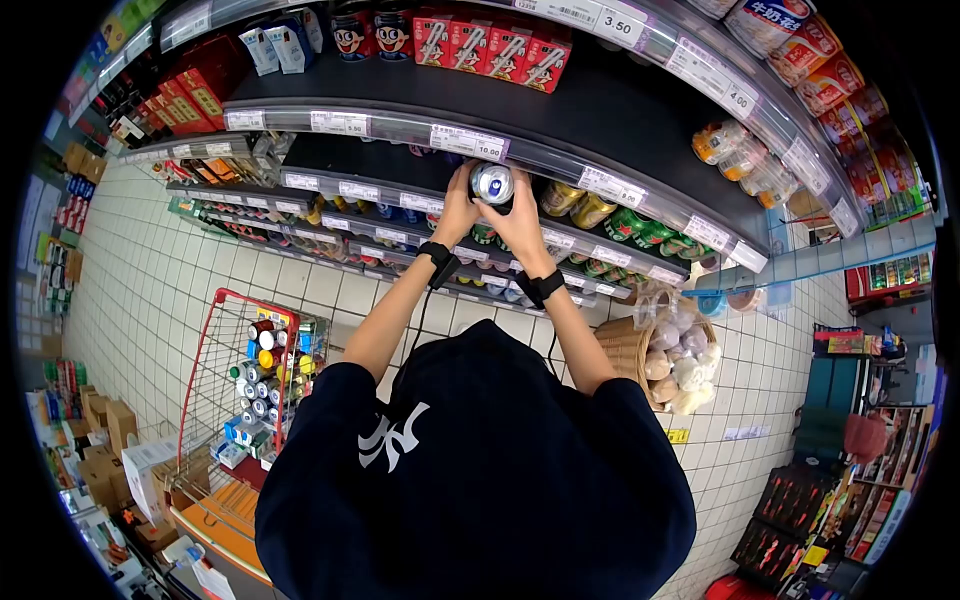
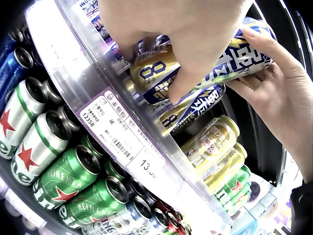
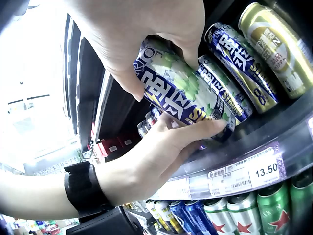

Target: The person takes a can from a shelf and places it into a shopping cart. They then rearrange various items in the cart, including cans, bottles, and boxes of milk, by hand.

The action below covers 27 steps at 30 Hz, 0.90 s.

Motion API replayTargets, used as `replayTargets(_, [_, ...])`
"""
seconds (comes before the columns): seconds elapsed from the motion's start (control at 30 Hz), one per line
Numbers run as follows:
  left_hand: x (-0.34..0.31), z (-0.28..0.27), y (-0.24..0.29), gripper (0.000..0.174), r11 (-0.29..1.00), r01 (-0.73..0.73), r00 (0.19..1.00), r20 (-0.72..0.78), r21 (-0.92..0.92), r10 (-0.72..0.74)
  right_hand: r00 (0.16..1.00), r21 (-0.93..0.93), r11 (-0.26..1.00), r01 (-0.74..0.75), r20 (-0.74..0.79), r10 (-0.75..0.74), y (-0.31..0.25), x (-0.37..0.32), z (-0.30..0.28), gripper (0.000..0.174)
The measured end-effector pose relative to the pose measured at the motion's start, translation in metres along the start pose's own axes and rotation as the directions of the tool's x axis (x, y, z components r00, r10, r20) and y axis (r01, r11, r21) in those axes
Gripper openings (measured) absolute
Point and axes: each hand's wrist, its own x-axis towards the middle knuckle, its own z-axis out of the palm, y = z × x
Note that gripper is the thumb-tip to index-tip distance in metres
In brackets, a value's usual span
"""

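Both of my hands hold one tall drink can at the shelf front, its silver lid facing up in the head view. It is blue and silver with green grapes printed on it, and tilted in the right wrist view. My left hand grips the lower end, with the thumb along the side. My right hand curls its fingers round the upper end. Close beside it on the shelf stand a matching can and a gold and blue can. The palms hide part of the held can.
A price rail runs along the shelf edge. Green beer cans stand on the shelf below. Behind me to the left is a wire shopping cart with cans and boxes. A wicker basket stands on the floor at right.
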Motion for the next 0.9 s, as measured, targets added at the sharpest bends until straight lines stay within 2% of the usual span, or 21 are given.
replayTargets(0.07, [-0.003,-0.008,0.009,0.067,0.999,-0.024,0.999,-0.034,0.041,0.025,0.997,-0.012,0.998,0.062,-0.043,-0.063,-0.009,-0.006,0.005,0.073])
replayTargets(0.23, [-0.018,-0.014,0.017,0.069,0.994,-0.061,0.992,-0.104,0.089,0.070,0.995,0.007,0.995,0.099,-0.018,-0.098,-0.029,-0.018,-0.001,0.068])
replayTargets(0.3, [-0.023,-0.025,0.027,0.072,0.983,-0.103,0.989,-0.089,0.152,0.117,0.983,-0.019,0.983,0.182,-0.028,-0.183,-0.036,-0.019,-0.002,0.070])
replayTargets(0.33, [-0.028,-0.030,0.033,0.076,0.990,-0.079,0.993,-0.077,0.118,0.088,0.979,-0.016,0.980,0.200,-0.047,-0.200,-0.039,-0.019,-0.003,0.068])
replayTargets(0.5, [-0.058,-0.057,0.046,0.077,0.978,-0.064,0.997,-0.033,0.198,0.072,0.972,0.033,0.971,0.235,0.004,-0.235,-0.056,-0.021,-0.006,0.065])
replayTargets(0.6, [-0.079,-0.076,0.061,0.072,0.993,0.042,0.999,0.015,0.107,-0.044,0.978,0.123,0.973,0.195,0.056,-0.203,-0.063,-0.025,-0.003,0.069])
replayTargets(0.77, [-0.116,-0.105,0.084,0.076,0.963,0.113,0.993,-0.001,0.244,-0.117,0.966,0.206,0.950,0.233,0.065,-0.251,-0.084,-0.024,0.008,0.066])
replayTargets(0.83, [-0.129,-0.117,0.099,0.080,0.944,0.202,0.976,0.029,0.261,-0.217,0.948,0.197,0.939,0.283,0.094,-0.306,-0.092,-0.027,0.014,0.065])
replayTargets(0.9, [-0.148,-0.124,0.109,0.083,0.935,0.207,0.978,-0.034,0.289,-0.206,0.945,0.246,0.932,0.266,0.123,-0.302,-0.102,-0.033,0.023,0.064])
